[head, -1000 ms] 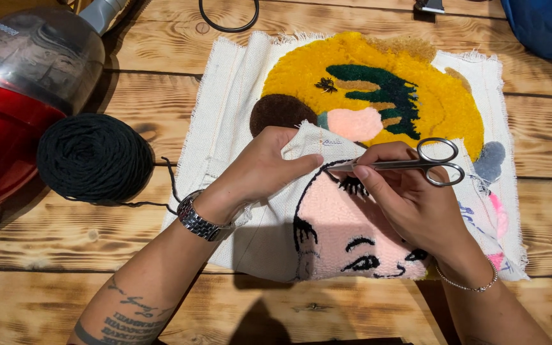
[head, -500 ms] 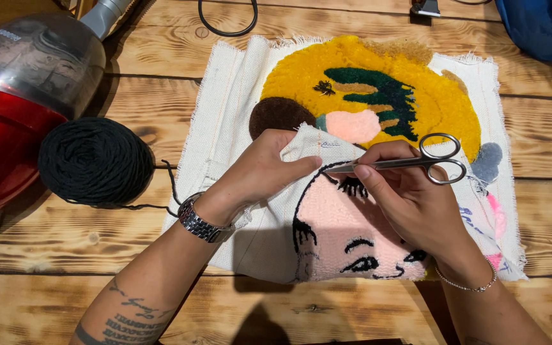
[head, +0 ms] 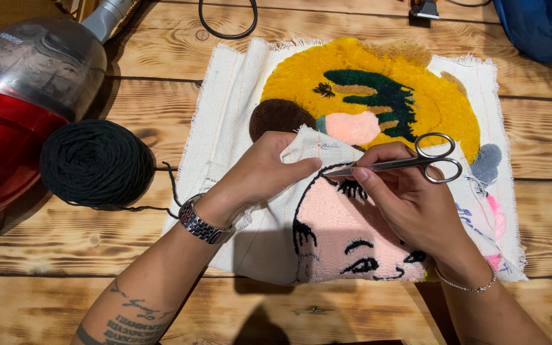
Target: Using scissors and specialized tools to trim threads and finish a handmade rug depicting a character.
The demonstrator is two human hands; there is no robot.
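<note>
Lying across the wooden worktop (head: 129, 255) in the head view, a tufted rug piece (head: 378, 102) on cream backing cloth fills the middle, with a yellow field, green and brown patches and a pink face outlined in black. The left hand (head: 260, 172) rests on a folded-up flap of the backing cloth, fingers curled and pinching its edge just above the pink face. The right hand (head: 410, 204) is closed on a pair of steel scissors (head: 394, 164), held by the shanks rather than through the loops; the blades point left and meet the cloth right beside the left fingertips, by a small tuft of black yarn. Whether the blades are parted cannot be made out.

Left of the rug sits a ball of black yarn (head: 97, 163), its loose strand trailing towards the cloth. A red vacuum cleaner (head: 14, 108) is cut off by the left edge. A blue fabric (head: 541, 25) and a black cable loop (head: 228, 22) are cropped at the top.
</note>
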